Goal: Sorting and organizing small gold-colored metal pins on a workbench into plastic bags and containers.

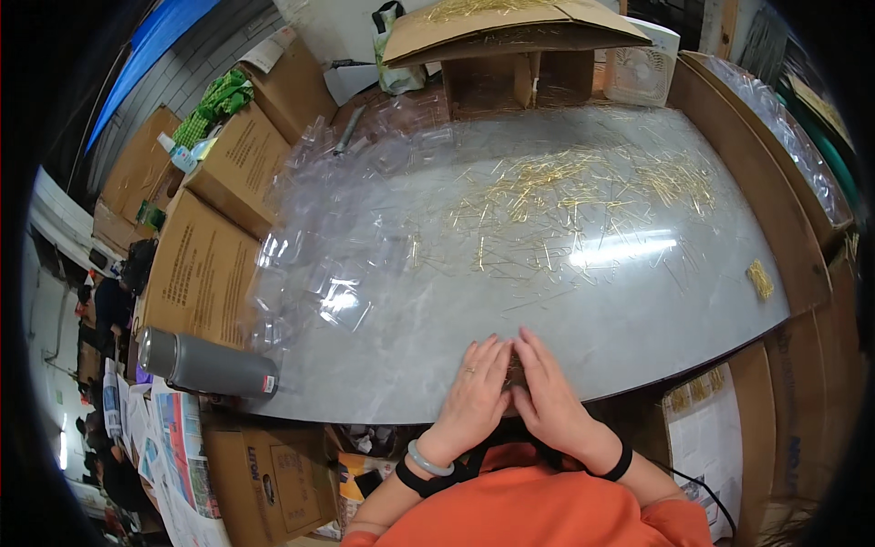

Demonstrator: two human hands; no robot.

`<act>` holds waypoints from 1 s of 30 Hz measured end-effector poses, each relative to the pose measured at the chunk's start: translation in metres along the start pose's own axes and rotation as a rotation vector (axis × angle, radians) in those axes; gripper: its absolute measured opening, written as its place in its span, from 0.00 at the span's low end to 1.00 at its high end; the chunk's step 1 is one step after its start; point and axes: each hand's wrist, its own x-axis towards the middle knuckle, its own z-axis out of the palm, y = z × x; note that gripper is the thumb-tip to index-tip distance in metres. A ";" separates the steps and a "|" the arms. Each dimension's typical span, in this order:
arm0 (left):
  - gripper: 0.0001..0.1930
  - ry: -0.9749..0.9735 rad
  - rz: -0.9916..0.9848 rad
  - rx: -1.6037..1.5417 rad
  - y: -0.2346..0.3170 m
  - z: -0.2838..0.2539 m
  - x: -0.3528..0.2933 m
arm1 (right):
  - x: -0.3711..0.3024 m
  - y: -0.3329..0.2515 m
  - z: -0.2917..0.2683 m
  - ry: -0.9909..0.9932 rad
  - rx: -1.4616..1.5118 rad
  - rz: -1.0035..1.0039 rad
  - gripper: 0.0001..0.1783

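At the near edge of the grey table (401, 365), my left hand (469, 392) and my right hand (552, 392) are brought together, fingers straight and pressed side by side, fingertips almost meeting. Something small and brownish-gold shows in the narrow gap between the palms; most of it is hidden, so I cannot make out what it is. Beyond my hands, thin gold-coloured wire pins (547, 178) lie in a loose, scattered heap. A small bunch of similar gold wires (759, 280) rests near the table's right edge.
Clear plastic boxes (346, 296) crowd the table's left side. A grey thermos flask (214, 365) lies at the near left corner. Cardboard boxes (196, 264) wall the left, and a cardboard strip (756, 173) lines the right. An open carton (565, 77) stands at the back.
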 end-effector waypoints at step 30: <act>0.37 0.098 -0.065 -0.135 0.000 0.000 -0.006 | -0.002 0.015 -0.008 0.310 -0.087 0.054 0.24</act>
